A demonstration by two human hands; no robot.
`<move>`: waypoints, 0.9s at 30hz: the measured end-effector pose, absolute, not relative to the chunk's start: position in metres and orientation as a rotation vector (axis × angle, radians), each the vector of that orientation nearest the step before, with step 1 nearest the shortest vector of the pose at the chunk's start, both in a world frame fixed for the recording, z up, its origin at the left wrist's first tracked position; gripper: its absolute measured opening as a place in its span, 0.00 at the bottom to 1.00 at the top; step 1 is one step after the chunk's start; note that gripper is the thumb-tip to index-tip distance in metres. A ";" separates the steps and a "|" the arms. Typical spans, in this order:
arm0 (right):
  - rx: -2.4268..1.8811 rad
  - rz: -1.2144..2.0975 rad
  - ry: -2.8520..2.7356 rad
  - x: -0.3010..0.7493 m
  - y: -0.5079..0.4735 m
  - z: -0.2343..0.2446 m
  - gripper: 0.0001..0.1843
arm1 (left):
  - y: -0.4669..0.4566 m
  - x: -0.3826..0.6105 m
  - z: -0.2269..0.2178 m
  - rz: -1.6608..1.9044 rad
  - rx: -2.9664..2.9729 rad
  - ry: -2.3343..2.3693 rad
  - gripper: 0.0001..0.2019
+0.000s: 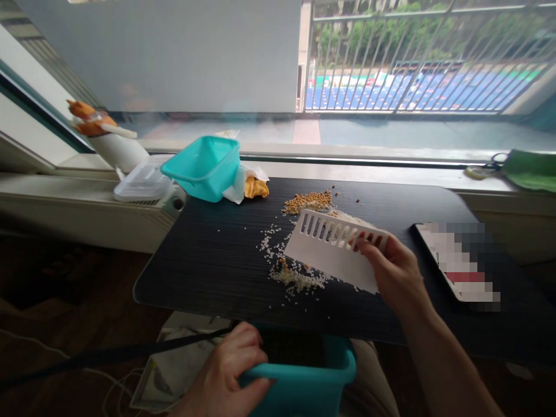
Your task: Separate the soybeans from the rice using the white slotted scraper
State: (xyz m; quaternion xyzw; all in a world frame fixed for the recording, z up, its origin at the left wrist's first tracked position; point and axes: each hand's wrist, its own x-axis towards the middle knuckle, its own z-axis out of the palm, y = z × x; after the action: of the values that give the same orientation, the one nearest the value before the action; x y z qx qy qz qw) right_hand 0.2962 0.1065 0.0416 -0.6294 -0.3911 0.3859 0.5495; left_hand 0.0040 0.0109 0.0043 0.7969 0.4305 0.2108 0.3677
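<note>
We hold a white slotted scraper [324,249] over the middle of the desk [204,260]. Its long axis runs roughly along the front edge, slanting so the right end sits nearer us; the row of slots faces the far edge, the plain side the front edge. Our right hand [397,269] grasps that right end, thumb on the upper face, fingertips showing through the slots, forearm reaching across the front edge from the lower right. Our left hand [237,365] grips the rim of a teal bin [299,394] just below the front edge. Rice [299,278] lies along the scraper's front and left sides, soybeans [310,201] toward the far edge. Open surface, with a few stray grains, stretches to the left edge; on the right, a phone [456,266] sits near our hand.
</note>
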 end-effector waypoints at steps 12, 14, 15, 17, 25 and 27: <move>-1.423 1.132 -0.924 0.305 0.107 0.034 0.10 | 0.014 0.007 0.006 0.524 2.032 1.119 0.09; -1.425 1.161 -0.911 0.308 0.100 0.037 0.12 | 0.014 0.007 0.005 0.521 2.032 1.125 0.09; -1.423 1.173 -0.907 0.309 0.098 0.038 0.12 | 0.014 0.007 0.005 0.522 2.032 1.128 0.09; -1.423 1.179 -0.905 0.312 0.093 0.040 0.13 | 0.014 0.008 0.006 0.529 2.030 1.138 0.09; -1.462 1.145 -0.899 0.314 0.087 0.036 0.14 | 0.014 0.008 0.008 0.519 2.032 1.154 0.09; -1.459 1.177 -0.927 0.313 0.085 0.036 0.15 | 0.013 0.008 0.008 0.509 2.036 1.155 0.09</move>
State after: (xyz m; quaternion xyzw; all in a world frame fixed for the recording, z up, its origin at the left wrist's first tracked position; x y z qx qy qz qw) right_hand 0.3135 0.0850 0.0364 -0.6037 -0.3834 0.4871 0.5014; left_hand 0.0081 0.0133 0.0079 0.7916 0.4489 0.1979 0.3643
